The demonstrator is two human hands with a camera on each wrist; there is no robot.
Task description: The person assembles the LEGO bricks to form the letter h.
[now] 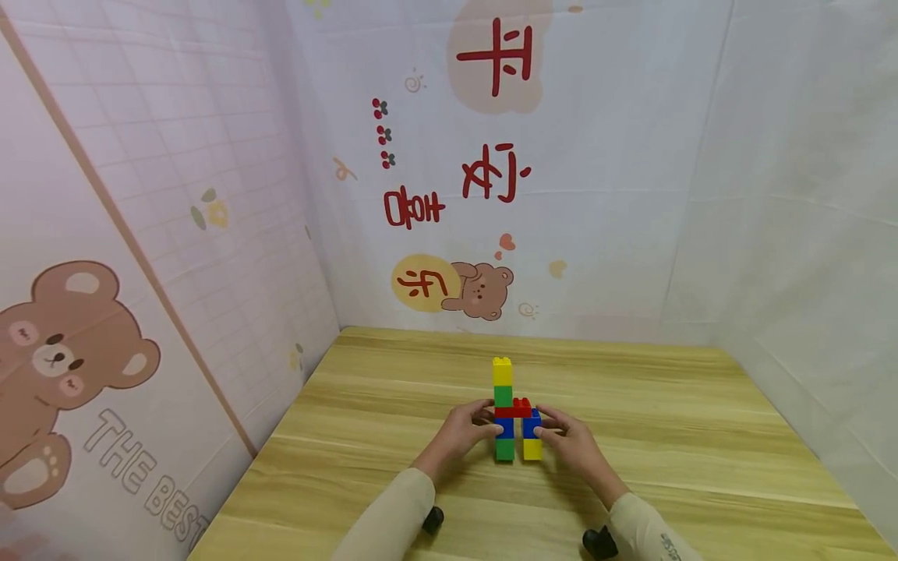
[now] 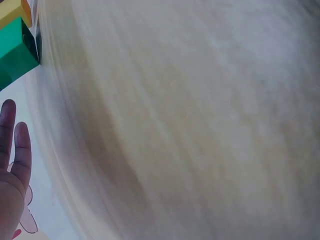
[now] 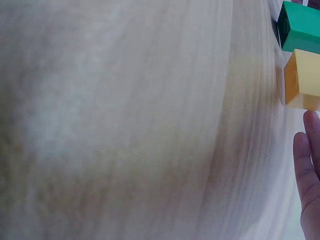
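Observation:
Toy building blocks stand as two joined columns in the head view. The left column rises from a green block (image 1: 505, 449) through a blue block (image 1: 507, 428), a red block (image 1: 515, 411) and an upper green block (image 1: 503, 396) to a yellow block (image 1: 502, 374). At right, a second blue block (image 1: 531, 425) sits on a lower yellow block (image 1: 532, 449); the red block reaches across to it. My left hand (image 1: 461, 430) pinches the left blue block, thumb in front. My right hand (image 1: 571, 444) pinches the right blue block. Both wrist views show lower fingers extended beside the bottom blocks.
The wooden table (image 1: 393, 374) meets a printed white cloth (image 1: 603, 234) at its back and sides. Black objects lie by each sleeve: one at the left forearm (image 1: 433, 520), another near the right (image 1: 599, 543).

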